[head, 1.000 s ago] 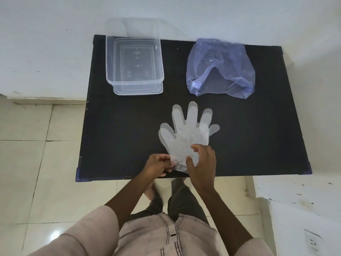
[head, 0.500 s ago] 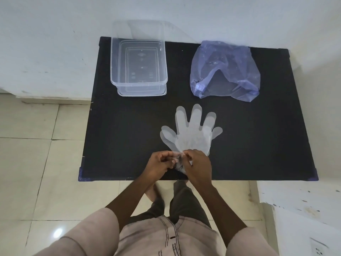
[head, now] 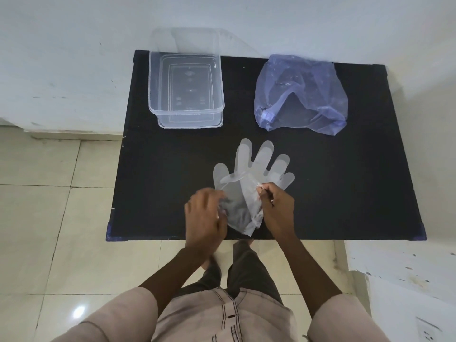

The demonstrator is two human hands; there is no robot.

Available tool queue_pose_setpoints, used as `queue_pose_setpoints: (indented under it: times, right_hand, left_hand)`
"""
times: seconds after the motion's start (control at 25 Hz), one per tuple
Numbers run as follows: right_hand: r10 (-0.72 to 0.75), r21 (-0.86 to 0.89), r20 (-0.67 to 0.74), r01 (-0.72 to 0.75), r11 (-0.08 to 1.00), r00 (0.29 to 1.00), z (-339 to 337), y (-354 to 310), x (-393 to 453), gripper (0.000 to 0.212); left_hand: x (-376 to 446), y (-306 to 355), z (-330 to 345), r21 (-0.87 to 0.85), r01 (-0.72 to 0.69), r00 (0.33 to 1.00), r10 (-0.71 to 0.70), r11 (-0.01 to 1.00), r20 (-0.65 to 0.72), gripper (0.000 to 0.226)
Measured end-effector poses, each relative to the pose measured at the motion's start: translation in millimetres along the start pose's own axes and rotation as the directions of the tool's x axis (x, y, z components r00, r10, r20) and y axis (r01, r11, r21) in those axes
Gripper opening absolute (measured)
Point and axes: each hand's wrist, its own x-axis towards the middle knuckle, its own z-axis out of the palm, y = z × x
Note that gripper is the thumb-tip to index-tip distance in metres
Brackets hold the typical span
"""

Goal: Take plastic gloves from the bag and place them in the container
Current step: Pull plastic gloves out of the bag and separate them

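Clear plastic gloves (head: 256, 164) lie stacked flat on the black table (head: 345, 183), fingers pointing away from me. My right hand (head: 276, 206) pinches the cuff of the top glove and lifts it off the stack. My left hand (head: 204, 215), blurred, touches the cuff end on the left side with fingers curled on the plastic. A clear rectangular container (head: 186, 87) stands at the back left of the table. A crumpled bluish plastic bag (head: 301, 95) lies at the back right.
A white wall runs behind the table and a white ledge (head: 394, 262) stands at the right. Beige floor tiles (head: 49, 218) lie to the left and below. My legs and shirt show under the table's front edge.
My right hand has peeled the top glove's cuff up and toward the glove's fingers. My left hand has shifted left and down along the cuff end.
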Motion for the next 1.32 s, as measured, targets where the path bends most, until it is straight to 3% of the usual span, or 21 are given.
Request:
queue_pose_setpoints:
  times: [0.08,0.12,0.24,0.4,0.52,0.76,1.0,1.16,1.32]
  right_hand:
    - [0.084,-0.049,0.0,-0.084,0.995,0.996,6,0,4,0.034]
    - [0.125,-0.067,0.013,-0.124,0.99,0.992,7,-1,5,0.037]
    - [0.07,-0.103,0.085,-0.062,0.993,0.994,8,5,5,0.041]
    - [0.042,-0.12,0.117,-0.027,0.992,0.992,-1,1,4,0.038]
    - [-0.079,-0.138,0.073,0.089,0.986,0.994,-18,-11,4,0.03]
    - [-0.365,-0.281,0.064,0.368,0.887,0.929,-81,-50,27,0.014]
    - [-0.467,-0.424,0.095,0.46,0.78,0.879,-134,-86,47,0.016]
    - [-0.489,-0.458,0.05,0.456,0.763,0.871,-171,-110,55,0.025]
    - [-0.516,-0.5,0.046,0.467,0.729,0.855,-204,-128,68,0.024]
  left_hand:
    - [-11,2,7,0.137,-0.314,0.943,0.293,0.939,0.154,0.046]
    - [-14,0,11,0.18,-0.385,0.91,0.339,0.905,0.24,0.054]
    - [-18,-16,21,0.285,-0.41,0.857,0.259,0.866,0.446,0.074]
    - [-21,-33,27,0.341,-0.401,0.779,0.121,0.85,0.615,0.078]
    - [-20,-39,30,0.372,-0.396,0.754,0.065,0.84,0.654,0.08]
    - [-16,-39,29,0.389,-0.473,0.732,0.106,0.791,0.673,0.083]
    - [-9,-27,18,0.374,-0.473,0.698,0.08,0.798,0.712,0.081]
    - [-3,-22,11,0.351,-0.479,0.666,0.072,0.804,0.743,0.08]
    - [11,-11,-3,0.294,-0.43,0.594,0.022,0.853,0.804,0.075]
